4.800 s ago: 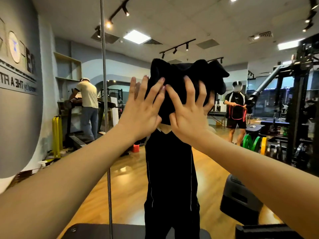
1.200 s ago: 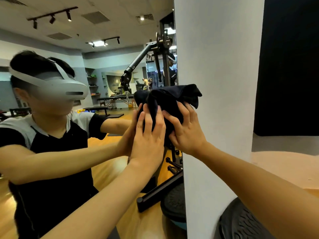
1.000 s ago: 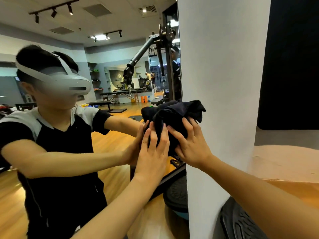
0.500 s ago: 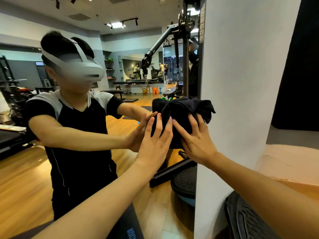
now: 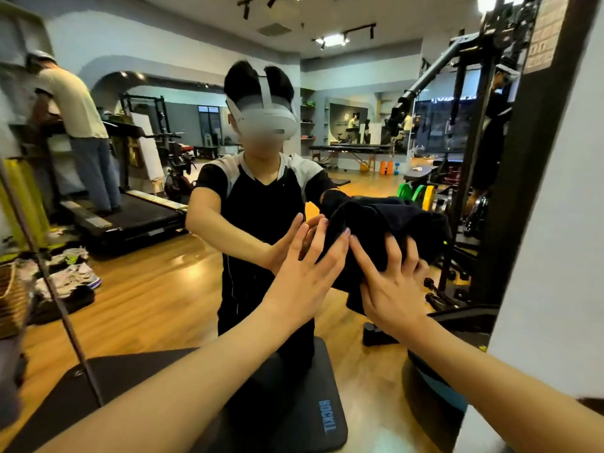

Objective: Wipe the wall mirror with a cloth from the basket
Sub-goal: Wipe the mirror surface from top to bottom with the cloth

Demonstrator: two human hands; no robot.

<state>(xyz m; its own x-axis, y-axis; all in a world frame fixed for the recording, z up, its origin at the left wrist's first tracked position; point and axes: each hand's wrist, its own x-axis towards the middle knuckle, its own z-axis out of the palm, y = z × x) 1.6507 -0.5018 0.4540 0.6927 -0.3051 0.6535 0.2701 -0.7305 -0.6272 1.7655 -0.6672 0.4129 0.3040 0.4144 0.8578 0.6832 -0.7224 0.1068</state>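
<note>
The wall mirror point(image 5: 157, 289) fills most of the view and reflects me and the gym. A black cloth point(image 5: 376, 223) is bunched against the glass near the mirror's right edge. My right hand point(image 5: 389, 289) grips the cloth from below, fingers curled into its folds. My left hand point(image 5: 307, 273) lies flat beside it with fingers spread; its fingertips press on the cloth's left edge and its palm faces the glass. A wicker basket point(image 5: 9, 299) shows at the far left edge.
A white wall point(image 5: 555, 256) borders the mirror on the right. A black mat point(image 5: 327, 420) lies below my arms, with a dark round object point(image 5: 428, 387) beside it. A thin seam point(image 5: 65, 322) splits the mirror panels on the left. Reflected: a treadmill with a person on it, shoes, weight machines.
Both hands and the cloth have slid down and left across the glass, away from the mirror's right edge. My view has swung left, so more of the mirror shows.
</note>
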